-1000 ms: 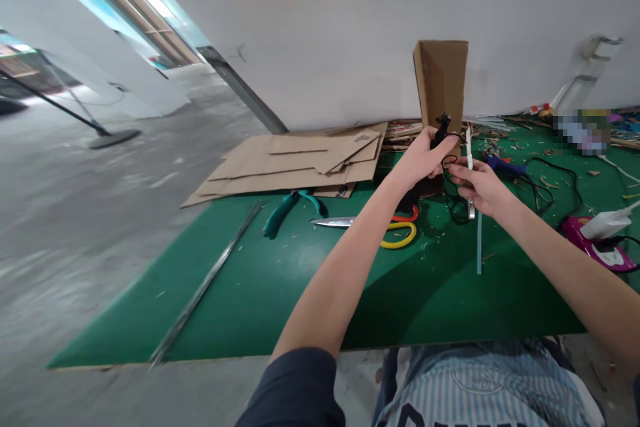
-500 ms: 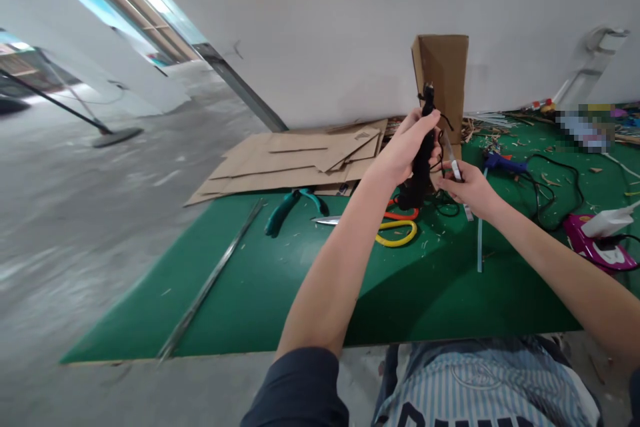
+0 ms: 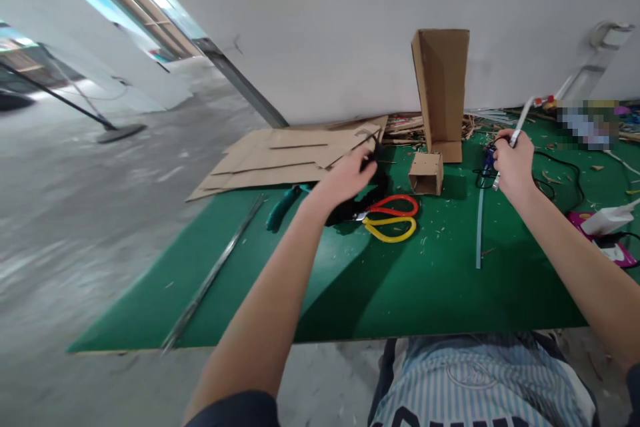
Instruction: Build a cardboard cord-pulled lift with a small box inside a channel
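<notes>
Head view: your left hand, fingers half-curled, grips a black bundle toward the table's far edge, across scissors. Right hand closed round a white strip. Free cords gently.

Green table: scraps scattered on top.
Wire bundle: left side, slanting past near edge.
Cardboard sheets: overlapping, toward back.
Teal pliers: before sheets, partly hidden.
Scissors: red-and-yellow handles, mid-table.
Pale strip: farther right.
</notes>
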The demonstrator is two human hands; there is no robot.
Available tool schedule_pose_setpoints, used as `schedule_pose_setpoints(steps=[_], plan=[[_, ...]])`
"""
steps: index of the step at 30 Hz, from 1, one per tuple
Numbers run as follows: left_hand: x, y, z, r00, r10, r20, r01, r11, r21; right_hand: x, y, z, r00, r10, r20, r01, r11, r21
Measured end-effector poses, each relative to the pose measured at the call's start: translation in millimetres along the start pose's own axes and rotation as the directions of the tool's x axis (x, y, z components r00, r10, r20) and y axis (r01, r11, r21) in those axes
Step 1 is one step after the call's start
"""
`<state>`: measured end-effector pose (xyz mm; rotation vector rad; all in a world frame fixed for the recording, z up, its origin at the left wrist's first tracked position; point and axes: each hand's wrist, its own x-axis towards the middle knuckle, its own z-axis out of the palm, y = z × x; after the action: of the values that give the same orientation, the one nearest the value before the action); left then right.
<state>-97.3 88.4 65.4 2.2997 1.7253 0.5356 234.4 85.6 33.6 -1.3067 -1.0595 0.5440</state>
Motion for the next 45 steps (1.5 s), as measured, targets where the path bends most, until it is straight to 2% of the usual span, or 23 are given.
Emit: schedule_pose_setpoints(steps=[2, 4, 5, 7, 10, 12, 13, 15, 17, 18, 19, 20, 23, 25, 26, 28, 31, 34, 37, 38, 40, 41, 45], plan=[[-12, -5, 18.6, 0.982, -0.053, 0.183, 0.008, 0.971, 0.239, -6, -9, 0, 0.991, 0.085, 0.101, -0.084, 0.996, -0.02], [-21, -3, 30.6, 0.961, -0.151, 0.231, 0.046, 0.914, 0.404, -16, -18, -1, 0.954, 0.116, 0.278, -0.109, 0.993, -0.042], [-23, 0, 33.5, 0.957, -0.178, 0.23, 0.06, 0.895, 0.442, -20, -23, -2, 0.927, 0.117, 0.357, -0.11, 0.993, -0.04], [-24, 4, 34.0, 0.956, -0.189, 0.225, 0.067, 0.885, 0.461, -29, -30, -5, 0.896, 0.12, 0.428, -0.112, 0.993, -0.044], [-13, 7, 24.4, 0.963, -0.131, 0.235, 0.027, 0.916, 0.4, -38, -37, -13, 0.912, 0.041, 0.408, 0.035, 0.984, -0.177], [8, 6, 12.4, 0.978, -0.021, 0.21, -0.037, 0.963, 0.268, -44, -39, -20, 0.914, -0.038, 0.403, 0.157, 0.951, -0.268], [23, 5, 5.2, 0.982, 0.035, 0.184, -0.062, 0.987, 0.145, -47, -38, -22, 0.91, -0.054, 0.411, 0.188, 0.937, -0.293], [63, 7, -9.4, 0.992, 0.065, 0.109, -0.074, 0.994, 0.08, -54, -34, -25, 0.906, -0.048, 0.42, 0.198, 0.926, -0.32], [110, 12, -20.0, 0.996, -0.009, -0.091, 0.002, 0.997, -0.074, -60, -25, -26, 0.915, -0.043, 0.401, 0.194, 0.919, -0.343], [133, 16, -22.5, 0.979, -0.033, -0.202, 0.007, 0.991, -0.132, -62, -19, -26, 0.92, -0.057, 0.388, 0.204, 0.915, -0.348], [153, 19, -22.6, 0.956, -0.039, -0.292, -0.01, 0.986, -0.167, -64, -12, -26, 0.921, -0.086, 0.381, 0.229, 0.909, -0.347], [170, 22, -20.3, 0.943, -0.045, -0.329, -0.011, 0.986, -0.167, -66, -6, -25, 0.915, -0.121, 0.384, 0.264, 0.901, -0.344], [194, 25, -2.9, 0.961, -0.089, -0.262, 0.057, 0.99, -0.13, -69, 6, -26, 0.884, -0.204, 0.421, 0.362, 0.868, -0.339], [186, 24, 11.3, 0.972, -0.124, -0.202, 0.1, 0.987, -0.127, -69, 8, -27, 0.878, -0.208, 0.431, 0.375, 0.859, -0.348], [176, 24, 17.2, 0.97, -0.123, -0.209, 0.095, 0.986, -0.135, -69, 9, -27, 0.882, -0.2, 0.427, 0.364, 0.863, -0.349], [146, 28, 25.2, 0.944, -0.061, -0.325, 0.011, 0.988, -0.152, -67, 10, -27, 0.903, -0.169, 0.394, 0.308, 0.895, -0.323], [90, 45, 29.9, 0.879, 0.029, -0.476, -0.117, 0.981, -0.155, -64, 13, -25, 0.943, -0.029, 0.332, 0.108, 0.969, -0.224], [37, 70, 36.1, 0.856, 0.239, -0.458, -0.277, 0.961, -0.017, -63, 16, -23, 0.945, 0.126, 0.301, -0.1, 0.99, -0.1], [-6, 92, 51.0, 0.815, 0.485, -0.318, -0.436, 0.874, 0.216, -61, 13, -24, 0.933, 0.203, 0.296, -0.229, 0.972, 0.055], [-17, 99, 57.6, 0.786, 0.584, -0.202, -0.511, 0.798, 0.319, -60, 11, -24, 0.924, 0.235, 0.302, -0.277, 0.955, 0.102], [-35, 112, 70.9, 0.694, 0.72, 0.003, -0.654, 0.629, 0.42, -58, 8, -25, 0.903, 0.299, 0.308, -0.364, 0.914, 0.181], [-41, 119, 77.1, 0.694, 0.719, 0.044, -0.656, 0.606, 0.45, -57, 8, -25, 0.895, 0.328, 0.302, -0.398, 0.893, 0.212], [-41, 139, 91.1, 0.852, 0.497, 0.166, -0.502, 0.684, 0.529, -54, 14, -24, 0.9, 0.359, 0.246, -0.42, 0.864, 0.276]])
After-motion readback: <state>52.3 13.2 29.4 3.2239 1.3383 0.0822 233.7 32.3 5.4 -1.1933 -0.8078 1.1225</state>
